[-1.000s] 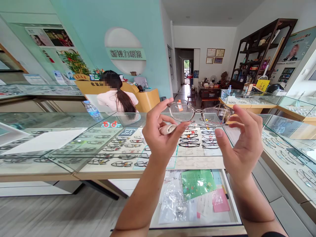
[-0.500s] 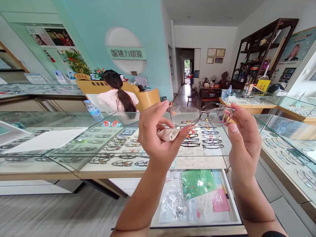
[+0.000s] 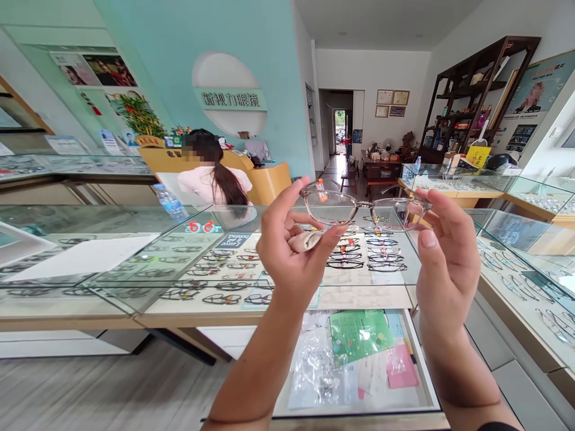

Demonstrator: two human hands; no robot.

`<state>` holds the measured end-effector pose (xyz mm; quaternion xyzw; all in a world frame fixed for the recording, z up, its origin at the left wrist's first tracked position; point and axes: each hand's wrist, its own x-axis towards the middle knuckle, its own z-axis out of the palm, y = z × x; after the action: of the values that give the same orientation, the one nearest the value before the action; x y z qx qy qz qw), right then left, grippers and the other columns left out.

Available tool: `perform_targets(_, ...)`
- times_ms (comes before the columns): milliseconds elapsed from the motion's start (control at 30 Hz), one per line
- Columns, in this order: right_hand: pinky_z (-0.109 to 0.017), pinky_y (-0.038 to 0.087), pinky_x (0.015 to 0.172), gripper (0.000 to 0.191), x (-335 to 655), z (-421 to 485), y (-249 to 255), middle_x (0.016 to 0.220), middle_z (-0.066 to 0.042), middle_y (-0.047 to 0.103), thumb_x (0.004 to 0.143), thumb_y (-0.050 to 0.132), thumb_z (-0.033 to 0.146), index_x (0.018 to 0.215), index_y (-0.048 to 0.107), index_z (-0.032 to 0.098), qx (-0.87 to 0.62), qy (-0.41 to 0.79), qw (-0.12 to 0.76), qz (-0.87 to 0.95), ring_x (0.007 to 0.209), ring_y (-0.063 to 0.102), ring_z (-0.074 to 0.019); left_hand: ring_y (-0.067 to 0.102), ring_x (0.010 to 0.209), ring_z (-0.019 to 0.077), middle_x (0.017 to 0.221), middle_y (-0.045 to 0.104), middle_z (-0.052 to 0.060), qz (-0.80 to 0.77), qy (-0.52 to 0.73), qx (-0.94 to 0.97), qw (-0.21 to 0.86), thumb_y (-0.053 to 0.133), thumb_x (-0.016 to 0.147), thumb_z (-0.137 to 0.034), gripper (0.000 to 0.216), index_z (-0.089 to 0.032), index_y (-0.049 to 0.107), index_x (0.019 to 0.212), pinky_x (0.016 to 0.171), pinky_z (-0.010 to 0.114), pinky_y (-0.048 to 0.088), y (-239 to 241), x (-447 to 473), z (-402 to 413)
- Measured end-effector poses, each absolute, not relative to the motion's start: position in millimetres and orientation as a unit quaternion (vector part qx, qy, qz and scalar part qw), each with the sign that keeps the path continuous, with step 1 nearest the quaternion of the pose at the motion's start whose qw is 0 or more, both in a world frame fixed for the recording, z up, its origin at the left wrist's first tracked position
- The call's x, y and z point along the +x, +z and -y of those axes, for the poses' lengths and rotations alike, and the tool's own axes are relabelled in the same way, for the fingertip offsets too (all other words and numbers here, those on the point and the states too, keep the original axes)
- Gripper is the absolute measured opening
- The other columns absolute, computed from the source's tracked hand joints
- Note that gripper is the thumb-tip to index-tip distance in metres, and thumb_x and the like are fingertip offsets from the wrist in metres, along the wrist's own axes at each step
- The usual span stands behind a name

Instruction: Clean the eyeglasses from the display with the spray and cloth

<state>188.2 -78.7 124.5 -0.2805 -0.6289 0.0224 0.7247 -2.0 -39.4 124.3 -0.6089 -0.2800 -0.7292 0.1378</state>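
Observation:
A pair of clear-framed eyeglasses point(image 3: 365, 205) is held up level above the glass display counter, temples pointing away from me. My left hand point(image 3: 294, 236) grips its left end between thumb and fingers, and a rolled whitish cloth point(image 3: 306, 240) is tucked in the same palm. An orange tag point(image 3: 321, 190) shows near the left lens. At the other end, the fingers of my right hand point(image 3: 447, 257) are closed on the frame's right corner, the thumb standing just below the lens.
Under the glass counter point(image 3: 188, 281) lie rows of eyeglasses. Below my hands an open drawer point(image 3: 426, 383) holds plastic bags, a green card point(image 3: 359, 335) and a pink packet point(image 3: 401, 366). A person point(image 3: 215, 173) sits beyond the counter. A water bottle point(image 3: 171, 202) stands left.
The eyeglasses have tilted slightly, their left end rising, and the orange tag shows more fully. My right hand has shifted a little to the right and its fingers have moved along the frame's corner.

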Motion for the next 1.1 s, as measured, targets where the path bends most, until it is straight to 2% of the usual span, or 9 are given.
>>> perform_targets(200,-0.051,0.064,0.108,0.037,188.7,73.1,123.2,0.147,-0.009,0.072,0.109,0.060,0.033,0.145,0.068,0.034,-0.247,0.040,0.746,0.618,0.139,0.069,-0.0294,0.076,0.077,0.0167,0.145,0.076,0.009,0.258,-0.740,-0.608,0.125,0.083,0.095,-0.052,0.064,-0.038,0.057,0.152,0.059,0.033,0.059,122.1,-1.4,37.6)
perform_targets(433,-0.050,0.063,0.110,0.028,187.6,70.7,125.2,0.137,-0.009,0.075,0.107,0.067,0.035,0.134,0.075,0.031,-0.244,0.061,0.776,0.578,0.129,0.073,-0.0263,0.079,0.083,0.0185,0.147,0.073,0.010,0.256,-0.730,-0.621,0.127,0.082,0.095,-0.057,0.070,-0.038,0.053,0.156,0.062,0.032,0.059,118.5,-1.1,33.8)
perform_targets(667,-0.045,0.062,0.110,0.024,186.2,68.8,127.6,0.130,-0.005,0.078,0.103,0.075,0.032,0.126,0.078,0.032,-0.234,0.085,0.794,0.555,0.126,0.073,-0.0231,0.081,0.105,0.0247,0.142,0.076,0.010,0.230,-0.745,-0.620,0.091,0.090,0.089,-0.050,0.069,-0.033,0.062,0.150,0.066,0.033,0.062,119.4,0.9,35.5)
perform_targets(733,-0.045,0.063,0.109,0.023,186.5,68.6,127.8,0.129,-0.005,0.077,0.102,0.075,0.033,0.125,0.078,0.032,-0.239,0.081,0.792,0.556,0.124,0.073,-0.0233,0.081,0.102,0.0242,0.141,0.077,0.010,0.226,-0.747,-0.620,0.086,0.092,0.088,-0.049,0.070,-0.034,0.063,0.149,0.066,0.034,0.062,119.1,1.0,35.3)
perform_targets(900,-0.046,0.063,0.108,0.022,187.4,68.8,128.8,0.126,-0.004,0.077,0.101,0.077,0.037,0.123,0.079,0.033,-0.251,0.087,0.789,0.554,0.122,0.073,-0.0236,0.076,0.075,0.0150,0.140,0.077,0.008,0.237,-0.744,-0.620,0.081,0.093,0.086,-0.050,0.072,-0.034,0.062,0.150,0.062,0.029,0.057,116.2,-0.9,32.2)
perform_targets(1100,-0.044,0.063,0.103,0.021,186.9,68.6,128.9,0.122,-0.004,0.077,0.102,0.076,0.044,0.120,0.078,0.033,-0.250,0.110,0.790,0.549,0.114,0.073,-0.0225,0.074,0.071,0.0137,0.139,0.077,0.010,0.245,-0.736,-0.628,0.058,0.092,0.086,-0.052,0.074,-0.033,0.062,0.151,0.059,0.026,0.055,114.5,-3.0,31.6)
